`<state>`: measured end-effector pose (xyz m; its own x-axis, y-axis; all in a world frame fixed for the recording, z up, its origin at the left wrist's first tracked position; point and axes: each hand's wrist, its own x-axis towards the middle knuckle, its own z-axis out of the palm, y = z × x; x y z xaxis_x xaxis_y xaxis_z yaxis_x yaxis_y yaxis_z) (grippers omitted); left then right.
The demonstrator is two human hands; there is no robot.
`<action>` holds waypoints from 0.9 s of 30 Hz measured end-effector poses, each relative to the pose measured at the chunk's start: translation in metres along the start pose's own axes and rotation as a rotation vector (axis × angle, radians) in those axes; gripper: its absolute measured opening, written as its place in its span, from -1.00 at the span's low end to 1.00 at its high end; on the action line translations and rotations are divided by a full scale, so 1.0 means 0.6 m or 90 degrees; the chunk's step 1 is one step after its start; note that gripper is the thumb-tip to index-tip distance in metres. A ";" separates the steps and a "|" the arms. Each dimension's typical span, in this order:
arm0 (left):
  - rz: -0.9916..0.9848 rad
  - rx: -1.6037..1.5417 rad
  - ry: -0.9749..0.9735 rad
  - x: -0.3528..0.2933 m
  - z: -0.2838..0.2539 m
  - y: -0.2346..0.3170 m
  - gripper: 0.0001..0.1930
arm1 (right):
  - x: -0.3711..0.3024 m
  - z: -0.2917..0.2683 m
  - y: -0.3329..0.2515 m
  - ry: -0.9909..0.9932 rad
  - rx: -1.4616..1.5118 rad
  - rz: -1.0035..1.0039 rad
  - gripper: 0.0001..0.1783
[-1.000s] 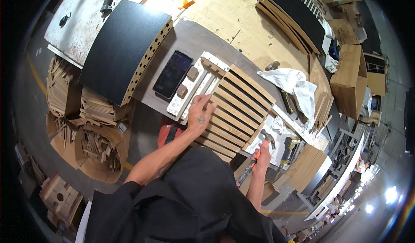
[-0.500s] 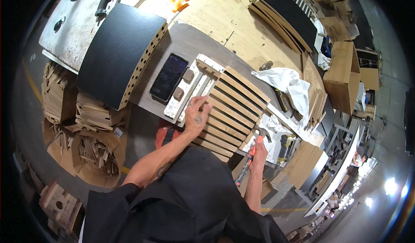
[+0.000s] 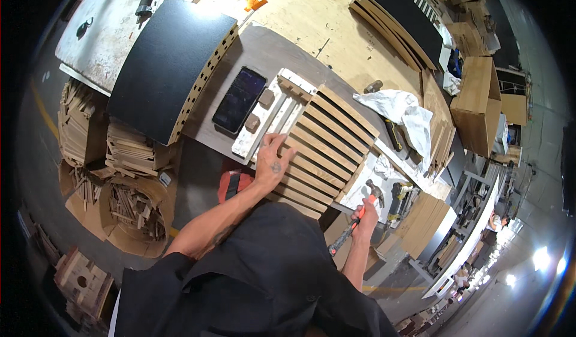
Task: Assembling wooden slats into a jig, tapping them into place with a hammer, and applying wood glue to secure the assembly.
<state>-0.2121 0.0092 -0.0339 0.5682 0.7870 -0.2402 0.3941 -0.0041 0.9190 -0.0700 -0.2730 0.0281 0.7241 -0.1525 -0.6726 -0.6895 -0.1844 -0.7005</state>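
Note:
A panel of light wooden slats (image 3: 327,149) with dark gaps lies on the bench in front of me. My left hand (image 3: 272,164) is at its left edge, thumb and fingers closed around the ends of the slats. Against that edge sits a white grooved fixture (image 3: 246,144) with small brown blocks on it. Off the panel's right side, my right hand (image 3: 363,217) grips a claw hammer (image 3: 374,190) by its red and dark handle, head pointing up and away from me. The hammer is apart from the panel.
A dark phone (image 3: 240,100) lies left of the fixture, beside a large black panel (image 3: 168,67). A white cloth (image 3: 403,118) and a black-yellow tool (image 3: 393,136) lie to the right. Boxes of wood scraps (image 3: 135,214) stand at lower left.
My right hand has shifted the hammer slightly right, away from the slatted panel. My left hand keeps its place at the left edge. The view has moved a little.

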 end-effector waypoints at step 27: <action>0.021 -0.051 0.123 -0.008 0.034 -0.024 -0.61 | -0.008 0.020 0.065 -0.116 -0.022 -0.114 -0.70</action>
<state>-0.2058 -0.0070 -0.0525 0.4281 0.8909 -0.1520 0.3145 0.0108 0.9492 -0.1007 -0.2678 0.0009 0.8174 0.0623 -0.5726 -0.5471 -0.2268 -0.8057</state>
